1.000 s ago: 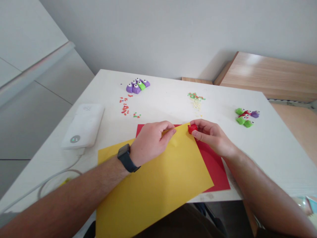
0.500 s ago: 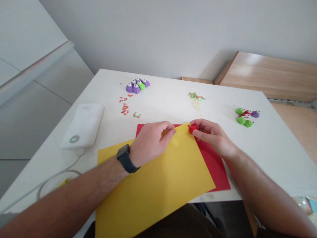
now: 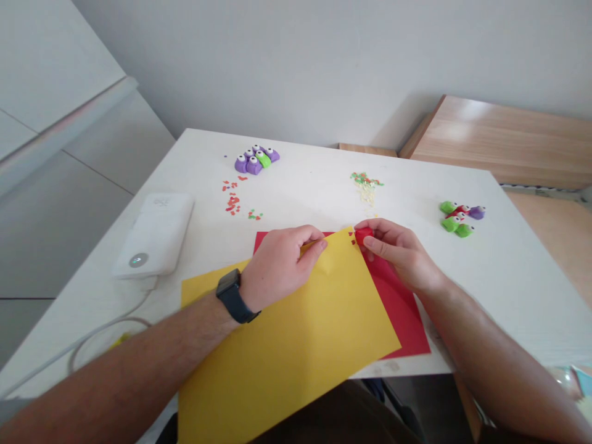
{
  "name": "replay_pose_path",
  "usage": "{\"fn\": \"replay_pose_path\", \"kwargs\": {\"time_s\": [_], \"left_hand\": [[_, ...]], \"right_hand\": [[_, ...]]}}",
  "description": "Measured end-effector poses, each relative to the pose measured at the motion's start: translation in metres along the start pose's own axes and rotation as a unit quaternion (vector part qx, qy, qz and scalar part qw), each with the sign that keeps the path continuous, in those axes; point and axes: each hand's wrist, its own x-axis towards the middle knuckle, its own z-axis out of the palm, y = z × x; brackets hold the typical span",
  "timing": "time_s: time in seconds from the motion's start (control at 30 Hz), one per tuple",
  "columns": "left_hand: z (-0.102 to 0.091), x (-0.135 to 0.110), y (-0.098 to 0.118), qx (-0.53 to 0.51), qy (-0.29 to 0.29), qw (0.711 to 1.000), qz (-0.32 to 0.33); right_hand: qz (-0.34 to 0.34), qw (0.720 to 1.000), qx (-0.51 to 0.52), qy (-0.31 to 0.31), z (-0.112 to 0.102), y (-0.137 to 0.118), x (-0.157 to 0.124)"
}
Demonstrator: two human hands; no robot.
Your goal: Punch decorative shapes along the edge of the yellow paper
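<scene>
A yellow paper sheet [image 3: 296,333] lies over a red paper sheet [image 3: 398,320] on the white table [image 3: 509,277]. My left hand [image 3: 280,265], with a dark watch on the wrist, is closed and pinches the yellow sheet's far edge. My right hand [image 3: 400,253] is closed on a small red paper punch [image 3: 363,235] at the yellow sheet's far corner. A few tiny red bits lie just left of the punch.
Purple and green punches [image 3: 256,160] sit at the far left, green, red and purple ones [image 3: 460,219] at the right. Red confetti [image 3: 234,200] and pale confetti [image 3: 367,188] lie scattered. A white device [image 3: 155,234] with a cable rests at left. Wooden furniture [image 3: 499,142] stands behind.
My right hand has lifted the red punch slightly up and off the yellow sheet's corner, and tiny red bits now show beside it. My left hand has hardly moved.
</scene>
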Motion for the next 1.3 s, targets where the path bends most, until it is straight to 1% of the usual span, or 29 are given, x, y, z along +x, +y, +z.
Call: {"fn": "replay_pose_path", "kwargs": {"time_s": [0.2,0.4,0.57,0.87,1.07,1.17,1.3], "left_hand": [[0.000,-0.001,-0.001,-0.006,0.004,1.000,0.009],[0.000,-0.001,-0.002,-0.008,0.010,1.000,0.012],[-0.001,-0.001,-0.001,-0.014,0.014,1.000,0.017],[-0.004,-0.003,0.002,-0.031,0.014,0.999,0.014],[-0.005,-0.003,0.002,-0.049,0.004,0.999,0.018],[-0.005,-0.003,0.002,-0.053,0.002,0.998,0.020],[-0.005,-0.004,0.001,-0.050,-0.001,0.998,0.025]], "right_hand": [[-0.022,0.999,-0.021,0.043,-0.001,0.001,0.002],[-0.012,0.999,-0.018,0.043,0.003,-0.003,0.001],[0.024,0.999,0.001,0.028,0.004,-0.003,0.003],[0.030,0.997,-0.068,0.015,0.013,-0.007,-0.002],[0.039,0.999,-0.017,-0.033,0.012,-0.008,-0.004],[0.043,0.998,-0.012,-0.046,0.011,-0.006,-0.003],[0.069,0.995,0.019,-0.071,0.010,-0.005,-0.003]]}}
